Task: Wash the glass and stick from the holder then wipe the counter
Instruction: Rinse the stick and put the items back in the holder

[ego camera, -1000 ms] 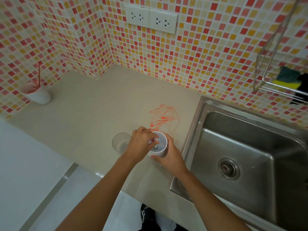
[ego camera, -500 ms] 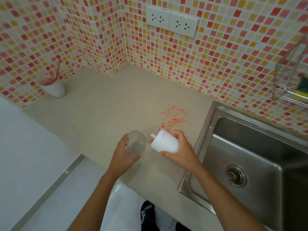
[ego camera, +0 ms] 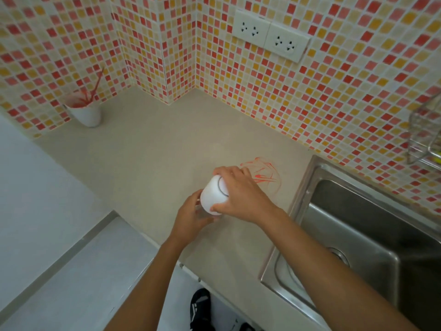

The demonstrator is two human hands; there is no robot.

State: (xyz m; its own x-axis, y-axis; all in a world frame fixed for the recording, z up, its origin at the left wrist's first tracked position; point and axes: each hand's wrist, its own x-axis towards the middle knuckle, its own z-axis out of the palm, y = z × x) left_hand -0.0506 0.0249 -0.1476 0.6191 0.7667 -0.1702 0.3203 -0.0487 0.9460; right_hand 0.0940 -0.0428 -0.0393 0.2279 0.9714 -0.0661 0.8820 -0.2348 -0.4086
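Two hands are working over the beige counter (ego camera: 148, 149) right now, and two white holders are showing. The right hand (ego camera: 241, 197) is gripping one white holder (ego camera: 213, 195) upside down, fingers draped over its flat base and thumb pressing near the rim at the bottom, so its long axis is running nearly upright, tipping a little toward the left, with the open mouth pointing down. A thin dark ring is showing on that upturned base. The left hand (ego camera: 191, 218) is cupping something just under the holder's mouth; a faint glimmer of clear glass (ego camera: 199, 209) is peeking between the fingers there, though most of it is hiding behind the hand and the holder, so how it is sitting is hard to tell. The hands are working close together, nearly touching, near the counter's front edge. Just beyond the right knuckles, one smear of red streaks (ego camera: 265, 175) is spreading on the counter, beside the steel sink (ego camera: 358, 235). Far off in the left corner, the second white holder (ego camera: 86, 114) is standing against the mosaic tiles (ego camera: 310, 96), its inside looking red-stained, with one red stick (ego camera: 96, 86) leaning out up and to the right. Two white wall sockets (ego camera: 270, 35) are sitting side by side on the tiles, and one wire rack (ego camera: 424, 137) is hanging at the right edge.
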